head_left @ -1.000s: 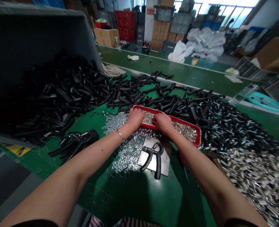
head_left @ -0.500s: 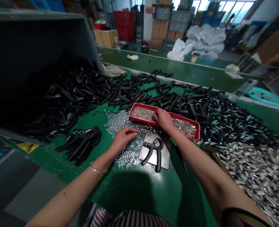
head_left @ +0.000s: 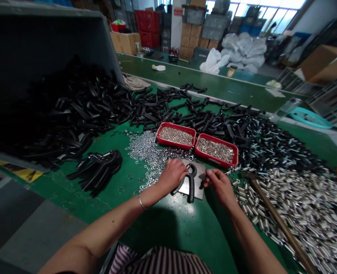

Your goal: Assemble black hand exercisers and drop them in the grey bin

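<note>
Dark handwritten strokes (head_left: 121,133) mark the green table (head_left: 145,224) toward 10 o'clock of the metal plate (head_left: 199,185), too faint to read surely; a red sign (head_left: 178,12) far off at 12 bears pale characters too small to make out. One black hand grip (head_left: 191,188) lies on the one plate, its legs toward 6. The left hand (head_left: 172,176) has its fingers bent over the grip's upper left leg; whether they clasp it I cannot tell. The right hand (head_left: 220,186), at 3, has thumb and fingertips drawn together just beside the plate; anything between them cannot be made out. Two red trays of small metal parts sit beyond: the left tray (head_left: 174,144) toward 12, the right tray (head_left: 214,160) at 1. One hammer (head_left: 277,220) lies toward 4, beside uncountable metal sleeves (head_left: 308,213). Loose nuts (head_left: 145,152) spread at 10; several black grips (head_left: 100,173) overlap at 9, their number unclear.
</note>
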Tool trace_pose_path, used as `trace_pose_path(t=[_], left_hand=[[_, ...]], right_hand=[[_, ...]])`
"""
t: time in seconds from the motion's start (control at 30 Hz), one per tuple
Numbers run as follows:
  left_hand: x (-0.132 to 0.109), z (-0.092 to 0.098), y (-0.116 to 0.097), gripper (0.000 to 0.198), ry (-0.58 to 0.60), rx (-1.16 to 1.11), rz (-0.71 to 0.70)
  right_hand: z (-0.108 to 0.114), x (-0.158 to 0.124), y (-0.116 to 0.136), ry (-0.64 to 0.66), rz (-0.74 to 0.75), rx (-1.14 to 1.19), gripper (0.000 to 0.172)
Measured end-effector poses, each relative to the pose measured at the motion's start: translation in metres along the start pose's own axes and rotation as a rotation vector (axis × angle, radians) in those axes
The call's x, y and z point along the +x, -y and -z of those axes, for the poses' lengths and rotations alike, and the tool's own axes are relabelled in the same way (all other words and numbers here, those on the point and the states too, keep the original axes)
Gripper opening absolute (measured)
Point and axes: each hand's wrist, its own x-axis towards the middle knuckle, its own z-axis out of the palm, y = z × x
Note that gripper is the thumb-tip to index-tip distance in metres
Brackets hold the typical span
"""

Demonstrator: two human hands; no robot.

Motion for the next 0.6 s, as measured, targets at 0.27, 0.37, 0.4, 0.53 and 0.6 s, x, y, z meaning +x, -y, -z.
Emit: trace_pose_path(t=[0.27, 0.37, 0.4, 0.53, 0.6], left_hand=[[-0.005, -0.003, 0.007, 0.028, -0.028, 0.144, -0.111], [-0.004, -0.003, 0.009, 0.029, -0.012, 0.207, -0.181], [-0.004, -0.003, 0.011, 0.028, -0.002, 0.233, -0.211], [-0.006, -0.002, 0.015, 0.023, 0.031, 0.299, -0.316], [-0.01, -0.001, 0.017, 0.023, 0.036, 0.288, -0.341]], right_hand=[[0.019, 0.0, -0.022, -0.033, 0.089, -0.355, 0.032], [0.031, 0.003, -0.03, -0.07, 0.13, -0.536, 0.03], [0.034, 0.004, -0.03, -0.078, 0.166, -0.607, 0.028], [0.032, 0.014, -0.024, -0.059, 0.369, -0.848, 0.022], [0.025, 0.021, -0.018, -0.021, 0.435, -0.915, 0.02]])
